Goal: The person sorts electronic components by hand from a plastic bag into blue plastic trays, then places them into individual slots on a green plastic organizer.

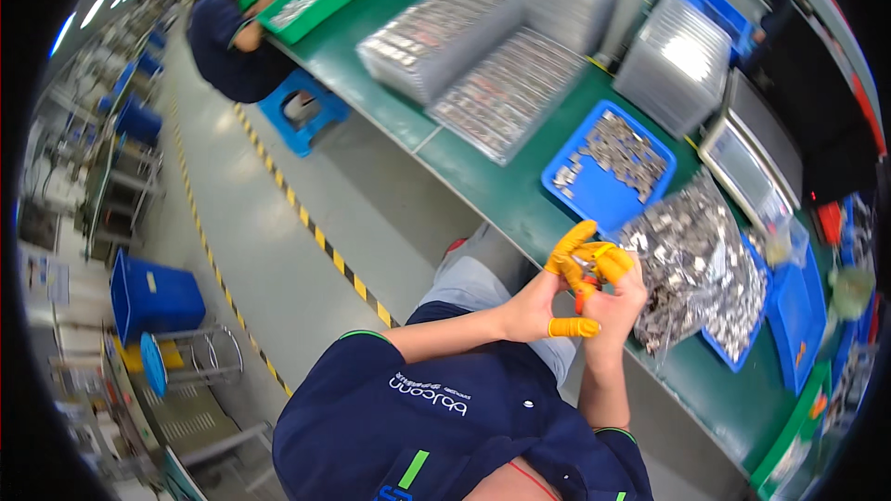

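Yellow finger cots cover fingertips on both my hands, which meet in front of my chest at the bench's edge. My left hand (535, 308) has its thumb stretched out, well apart from its raised fingers, whose tips are close to my right hand. My right hand (616, 308) is closed, fingers bent together around something small; a bit of red-orange shows there, too small and blurred to name. Just right of it lies a clear plastic bag (682, 264) full of small metal parts. Beyond my hands is a blue tray (589, 199) with small metal pieces spread in it.
The green bench (390, 116) carries stacked clear trays (436, 37), a flat tray of parts (510, 93), a scale (747, 162) and a dark monitor (817, 102). Another blue tray (798, 325) sits right. A co-worker (227, 32) sits far left beside a blue stool (302, 111).
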The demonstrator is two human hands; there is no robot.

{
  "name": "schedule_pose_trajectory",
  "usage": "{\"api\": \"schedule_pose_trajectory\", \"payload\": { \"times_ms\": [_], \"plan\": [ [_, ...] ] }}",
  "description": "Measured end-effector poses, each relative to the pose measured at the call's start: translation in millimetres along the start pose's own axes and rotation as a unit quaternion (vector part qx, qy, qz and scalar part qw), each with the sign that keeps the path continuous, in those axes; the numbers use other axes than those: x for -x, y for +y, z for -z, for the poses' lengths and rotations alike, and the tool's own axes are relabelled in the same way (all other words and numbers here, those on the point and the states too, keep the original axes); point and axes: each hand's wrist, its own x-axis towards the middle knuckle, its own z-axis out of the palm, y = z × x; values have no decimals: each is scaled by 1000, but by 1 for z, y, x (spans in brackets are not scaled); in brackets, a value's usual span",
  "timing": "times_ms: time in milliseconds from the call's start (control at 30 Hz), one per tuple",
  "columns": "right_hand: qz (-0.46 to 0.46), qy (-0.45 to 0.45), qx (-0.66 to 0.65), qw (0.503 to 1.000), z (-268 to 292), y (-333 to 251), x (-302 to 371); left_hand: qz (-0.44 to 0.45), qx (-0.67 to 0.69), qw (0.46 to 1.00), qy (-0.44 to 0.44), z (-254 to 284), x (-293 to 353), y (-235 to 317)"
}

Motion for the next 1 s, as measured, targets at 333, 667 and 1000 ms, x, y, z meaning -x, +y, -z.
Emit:
{"api": "schedule_pose_trajectory", "payload": {
  "times_ms": [333, 667, 1000],
  "plan": [
    [-106, -252, -154, 949, -65, -18, 4, 42, 212, 915, 341, 37, 58, 11],
    [-6, -158, -38, 987, -88, 14, -11, -6, -137, 817, 560, 197, 123, 30],
    [-213, -167, -341, 900, -171, 12, -104, 8, -678, 727, 105, 273, -51, 79]
  ]
}}
